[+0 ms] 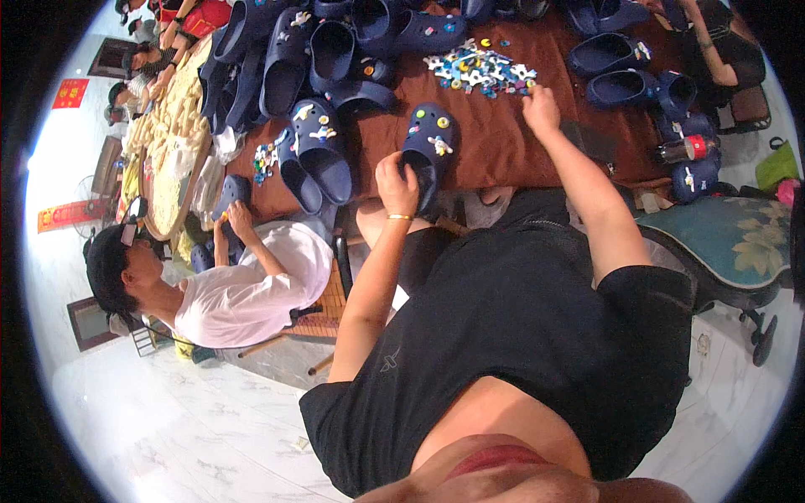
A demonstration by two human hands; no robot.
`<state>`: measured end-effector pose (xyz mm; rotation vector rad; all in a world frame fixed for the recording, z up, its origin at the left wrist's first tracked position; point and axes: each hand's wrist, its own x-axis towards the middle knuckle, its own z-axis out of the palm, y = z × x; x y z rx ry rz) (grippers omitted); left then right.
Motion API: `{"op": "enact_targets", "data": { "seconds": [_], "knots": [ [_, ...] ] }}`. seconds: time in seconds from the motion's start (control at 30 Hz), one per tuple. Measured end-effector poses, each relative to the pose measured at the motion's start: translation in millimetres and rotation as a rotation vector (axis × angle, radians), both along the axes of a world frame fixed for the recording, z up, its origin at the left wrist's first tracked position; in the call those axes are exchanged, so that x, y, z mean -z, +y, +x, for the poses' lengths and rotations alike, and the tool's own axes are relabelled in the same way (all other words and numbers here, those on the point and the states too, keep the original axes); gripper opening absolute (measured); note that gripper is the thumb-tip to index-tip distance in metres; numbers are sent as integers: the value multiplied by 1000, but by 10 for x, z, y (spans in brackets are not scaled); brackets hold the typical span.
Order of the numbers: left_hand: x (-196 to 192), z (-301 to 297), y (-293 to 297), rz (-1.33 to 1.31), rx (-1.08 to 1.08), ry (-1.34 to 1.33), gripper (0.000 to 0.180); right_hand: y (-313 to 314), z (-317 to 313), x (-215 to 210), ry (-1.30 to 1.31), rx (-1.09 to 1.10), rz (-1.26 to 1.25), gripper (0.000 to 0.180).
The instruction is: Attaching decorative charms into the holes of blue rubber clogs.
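My left hand [397,184] is closed on the heel end of a navy foam clog [429,126], which points away from me at the table's near edge. Several small charms, green, yellow and white among them, sit on the clog's toe. At the right edge of a loose pile of colourful shoe charms [480,70] is my right hand [541,110], its fingers drawn together. Whatever is between those fingertips is too small to make out. A pair of navy clogs [320,138] with charms on the toe lies left of my left hand.
Many navy clogs [281,71] crowd the far left of the brown-covered table [495,138]. More clogs [608,54] and a dark drink bottle [683,149] are at right. A smaller charm pile [266,161] lies left. A co-worker in white [251,285] handles a clog close by.
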<state>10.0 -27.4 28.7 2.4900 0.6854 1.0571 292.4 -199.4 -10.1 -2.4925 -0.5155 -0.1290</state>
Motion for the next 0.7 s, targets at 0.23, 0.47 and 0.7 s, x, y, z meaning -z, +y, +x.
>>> {"op": "enact_targets", "data": {
  "seconds": [0.23, 0.47, 0.7],
  "knots": [
    [154, -19, -113, -97, 173, 183, 24, 167, 101, -29, 205, 93, -162, 27],
    [428, 220, 63, -58, 279, 417, 12, 131, 195, 38, 190, 150, -16, 30],
    [523, 210, 81, 27, 268, 488, 9, 248, 127, 2, 187, 66, -164, 30]
  ]
}}
